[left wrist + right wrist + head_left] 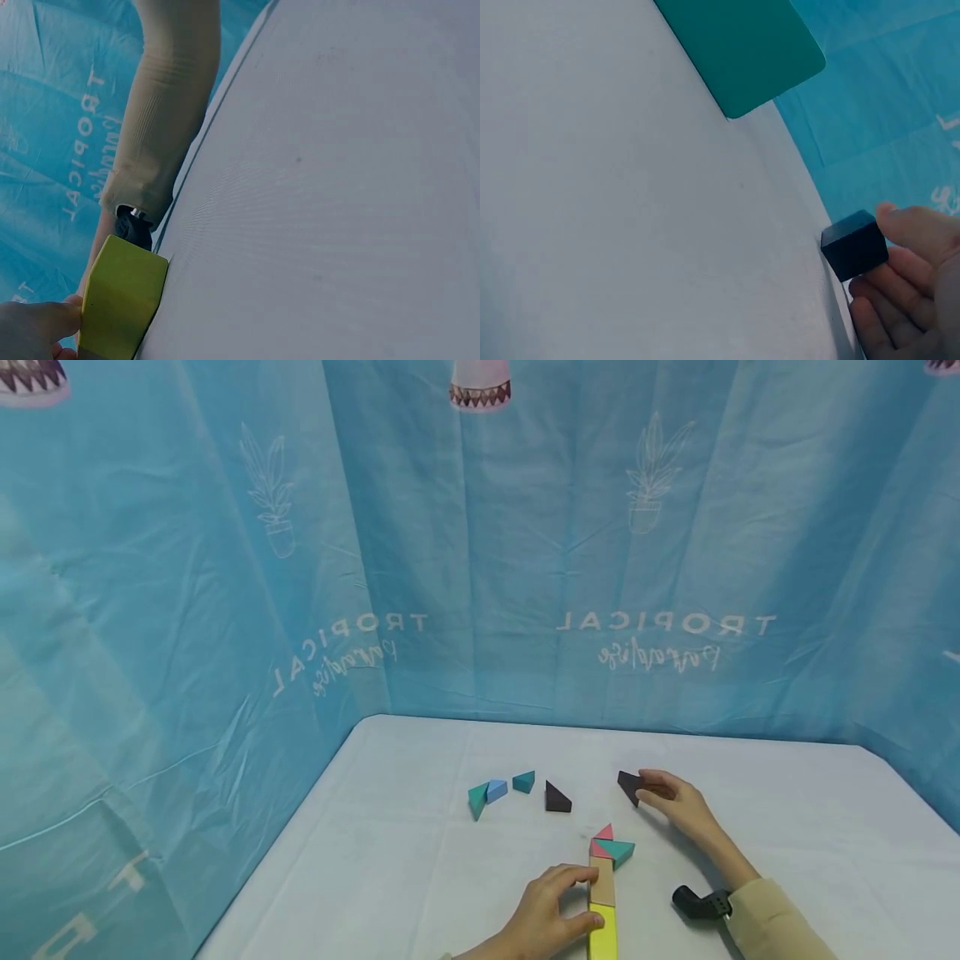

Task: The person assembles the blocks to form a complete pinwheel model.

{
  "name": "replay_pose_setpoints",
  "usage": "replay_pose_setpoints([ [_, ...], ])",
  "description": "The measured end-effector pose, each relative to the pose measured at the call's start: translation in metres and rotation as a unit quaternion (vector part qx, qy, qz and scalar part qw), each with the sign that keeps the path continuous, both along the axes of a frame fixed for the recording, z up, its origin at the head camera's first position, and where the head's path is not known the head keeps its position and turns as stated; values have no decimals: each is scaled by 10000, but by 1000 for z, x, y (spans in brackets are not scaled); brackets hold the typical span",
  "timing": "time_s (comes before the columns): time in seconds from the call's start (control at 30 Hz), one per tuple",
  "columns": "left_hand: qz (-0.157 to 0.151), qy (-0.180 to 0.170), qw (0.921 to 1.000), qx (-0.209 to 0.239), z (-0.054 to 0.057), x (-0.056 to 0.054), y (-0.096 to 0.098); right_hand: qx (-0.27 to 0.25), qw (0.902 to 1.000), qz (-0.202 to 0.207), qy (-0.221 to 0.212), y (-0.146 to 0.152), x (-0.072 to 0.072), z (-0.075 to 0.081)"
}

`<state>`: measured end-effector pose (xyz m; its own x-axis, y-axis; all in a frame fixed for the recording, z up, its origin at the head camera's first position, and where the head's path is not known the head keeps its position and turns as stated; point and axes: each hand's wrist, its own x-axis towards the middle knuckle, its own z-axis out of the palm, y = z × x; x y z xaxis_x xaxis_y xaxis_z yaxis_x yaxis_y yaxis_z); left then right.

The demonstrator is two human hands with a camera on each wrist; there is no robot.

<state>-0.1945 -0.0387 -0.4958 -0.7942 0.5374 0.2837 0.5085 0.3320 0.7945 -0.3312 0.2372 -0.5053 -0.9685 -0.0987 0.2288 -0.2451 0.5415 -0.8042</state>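
Note:
My right hand (678, 806) pinches a black triangular block (628, 786) at the right of the table; the right wrist view shows the thumb and fingers at one end of that black block (855, 246). The left hand (546, 910) rests beside a row of blocks, a fingertip touching the tan block (602, 883) and the thumb touching the yellow block (602, 935). In the left wrist view the thumb lies against the yellow block (124, 300). Two pink triangles (603, 832) and a teal triangle (618, 850) lie at the row's far end.
Farther back on the white table (420, 860) lie another black block (557, 798), a teal block (524, 782), a blue block (497, 790) and a green triangle (477, 801). Blue printed curtains (517, 568) hang behind and at the sides. A black wrist camera (699, 904) sits at the right sleeve.

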Motion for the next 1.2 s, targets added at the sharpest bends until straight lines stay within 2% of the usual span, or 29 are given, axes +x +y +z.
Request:
replay_pose_setpoints([
  [0.13,-4,-44,10000,44,0,-1,0,137,9998,-149,46,-3,0,2],
  [0.23,-3,-75,10000,61,1,-2,-1,190,9997,-103,92,-4,0,6],
  [0.33,10,-82,10000,55,2,-2,-1,-32,9992,383,125,-3,-3,8],
  [0.43,17,-116,9999,47,2,-1,-1,-222,9931,1137,179,-1,-6,8],
  [0.5,19,-171,9998,42,1,0,0,-195,9875,1550,214,0,-8,6],
  [0.57,10,-162,9999,22,0,1,0,-30,9852,1700,218,0,-9,5],
  [0.73,-28,86,10000,-13,-2,1,-1,326,9874,1539,169,-3,-8,5],
  [0.87,-52,222,9997,0,-2,0,-1,494,9885,1370,401,-3,-8,6],
  [1.1,-80,163,9998,30,0,0,-1,401,9937,984,361,-2,-7,5],
  [1.2,-81,127,9999,33,0,1,-1,334,9940,958,412,-3,-6,6],
])
